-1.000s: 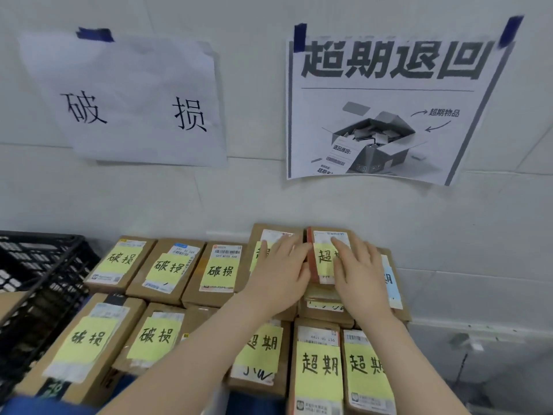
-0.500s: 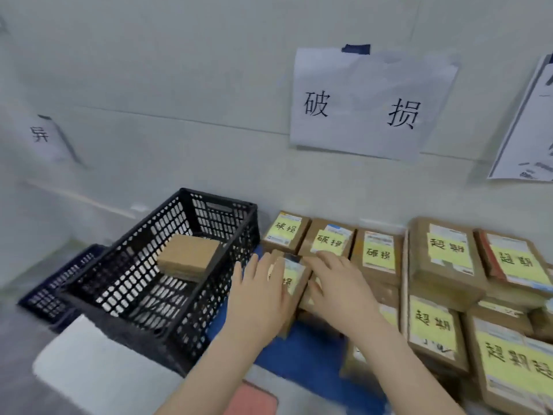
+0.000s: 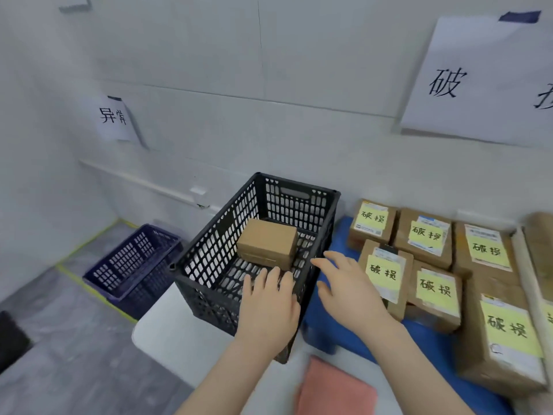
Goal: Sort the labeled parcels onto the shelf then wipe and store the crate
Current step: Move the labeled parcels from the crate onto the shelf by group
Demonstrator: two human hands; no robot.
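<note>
Cloth: a salmon-pink cloth (image 3: 335, 387) lies flat, nearer than both hands, between the two forearms.
Left hand: the left hand (image 3: 267, 307) is palm down with straight, slightly spread fingers and holds nothing. It reaches over the crate's near wall.
Right hand: the right hand (image 3: 348, 290) has its fingers spread and is empty. It hovers just right of the left hand, by the crate's right wall.
Crate: the black crate (image 3: 257, 205) is lattice-walled plastic with a handle slot in its far wall. It stands under the left hand on a white table top (image 3: 167, 330).
Plain parcel: a brown cardboard plain parcel (image 3: 267, 244) sits inside the crate, just beyond the left fingertips. No label shows on its top face.
Labelled parcels: six brown labelled parcels (image 3: 431, 238) lie to the right of the right hand on a blue mat (image 3: 317, 324), the closest just beside that hand. Each carries a yellow note handwritten 破损 over a white shipping label, whose print is too small to read.
Blue crate: a dark blue crate (image 3: 134, 265) sits on the floor, well left of the left hand.
Wall signs: a small taped sheet (image 3: 113, 118), beyond and left of the hands, reads 异常. A larger sheet (image 3: 478, 79), beyond and right, shows 破; its second character is cut off by the frame edge.
</note>
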